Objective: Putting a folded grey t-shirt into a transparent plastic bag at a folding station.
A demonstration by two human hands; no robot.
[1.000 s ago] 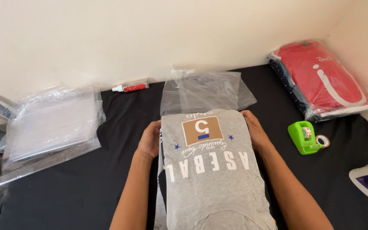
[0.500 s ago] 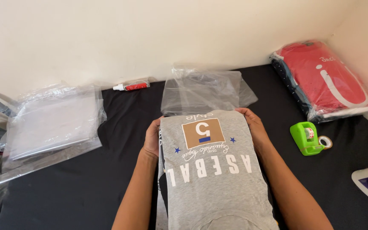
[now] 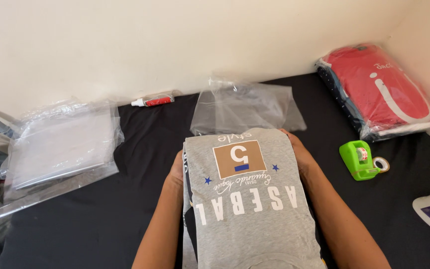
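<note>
Two bare hands flank a folded grey cotton T-shirt with white lettering and a brown square patch point(image 3: 247, 199), which lies on the black cloth-covered surface point(image 3: 140, 164) in front of the person. The left hand point(image 3: 177, 172) presses flat against the shirt's left edge, and the right hand point(image 3: 299, 154) cups its right edge; the fingers seem tucked under the stack, though the fabric hides them. Just beyond the shirt's far end lies an open clear plastic bag point(image 3: 247, 107). A green tape dispenser point(image 3: 358, 159) sits near the right hand. Farther right rests a bagged red garment point(image 3: 379, 89); far left, a pile of clear plastic bags point(image 3: 58, 147).
</note>
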